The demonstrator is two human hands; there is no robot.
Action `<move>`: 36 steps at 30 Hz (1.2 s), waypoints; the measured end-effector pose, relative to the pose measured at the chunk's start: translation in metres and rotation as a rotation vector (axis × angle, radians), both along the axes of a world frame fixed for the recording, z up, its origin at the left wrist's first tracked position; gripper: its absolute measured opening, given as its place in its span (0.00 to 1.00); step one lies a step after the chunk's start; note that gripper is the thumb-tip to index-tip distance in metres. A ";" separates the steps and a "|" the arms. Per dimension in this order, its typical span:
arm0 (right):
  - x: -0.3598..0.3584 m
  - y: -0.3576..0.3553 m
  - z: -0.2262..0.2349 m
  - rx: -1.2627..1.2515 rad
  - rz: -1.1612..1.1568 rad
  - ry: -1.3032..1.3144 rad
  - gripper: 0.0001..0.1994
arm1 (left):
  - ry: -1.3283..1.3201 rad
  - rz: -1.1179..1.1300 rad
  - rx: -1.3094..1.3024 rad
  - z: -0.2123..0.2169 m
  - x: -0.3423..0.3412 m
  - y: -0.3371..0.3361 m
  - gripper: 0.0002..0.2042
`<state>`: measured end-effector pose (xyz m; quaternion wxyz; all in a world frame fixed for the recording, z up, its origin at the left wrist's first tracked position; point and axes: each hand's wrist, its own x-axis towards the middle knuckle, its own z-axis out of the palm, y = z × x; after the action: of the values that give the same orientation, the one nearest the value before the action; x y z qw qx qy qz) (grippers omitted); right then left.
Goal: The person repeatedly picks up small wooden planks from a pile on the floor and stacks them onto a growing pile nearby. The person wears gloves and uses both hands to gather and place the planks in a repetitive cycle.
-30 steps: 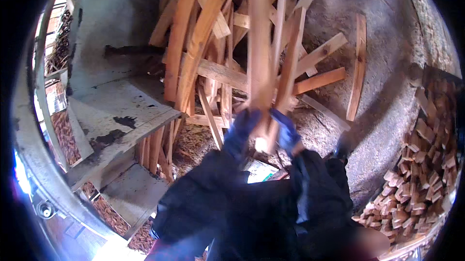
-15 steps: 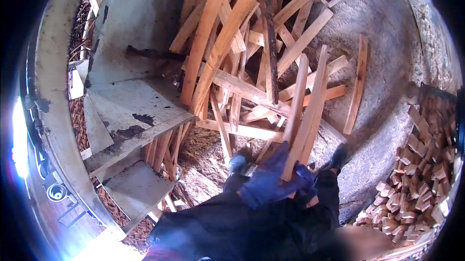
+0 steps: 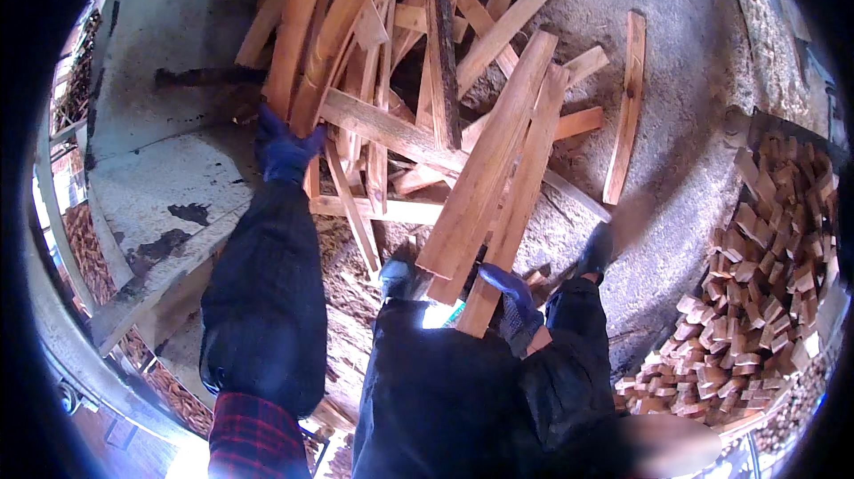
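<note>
My left hand [image 3: 286, 148], in a blue glove, reaches out to the far left. Its fingers close round the near end of a long, reddish wooden strip [image 3: 302, 25] that leans on the pile; a second long strip [image 3: 349, 16] lies right beside it. Close to my legs, my gloved right hand [image 3: 514, 297] grips several flat wooden strips [image 3: 498, 168] near their lower ends. These slant up and away from me, fanned slightly apart. Part of the right hand's grip is hidden behind the wood.
A heap of loose wooden strips [image 3: 391, 132] spreads ahead, with a dark strip [image 3: 440, 52] standing across it. At left is a worn metal bench [image 3: 178, 185]. One strip [image 3: 628, 105] lies apart on the dusty floor [image 3: 685, 123]. Stacked cut wood [image 3: 756, 274] fills the right side.
My left hand has left the held strips and stretched forward and left to the leaning strip. The strips in my right hand have swung left and fanned apart.
</note>
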<state>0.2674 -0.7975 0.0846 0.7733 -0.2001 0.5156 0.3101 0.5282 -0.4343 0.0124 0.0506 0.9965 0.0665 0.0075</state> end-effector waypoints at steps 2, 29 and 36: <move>0.000 0.002 -0.002 -0.020 0.031 0.053 0.23 | 0.031 -0.098 -0.145 0.016 -0.006 -0.007 0.58; -0.013 -0.058 -0.123 -0.527 0.601 -0.242 0.35 | 1.061 0.262 -1.164 -0.050 -0.193 -0.194 0.45; -0.001 -0.084 -0.184 -0.222 0.444 -0.304 0.29 | 0.934 0.216 -1.357 -0.087 -0.184 -0.225 0.29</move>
<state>0.2666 -0.8811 -0.0992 0.7283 -0.4355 0.3680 0.3800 0.3441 -0.6590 -0.0750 0.6068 0.6382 0.1660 -0.4439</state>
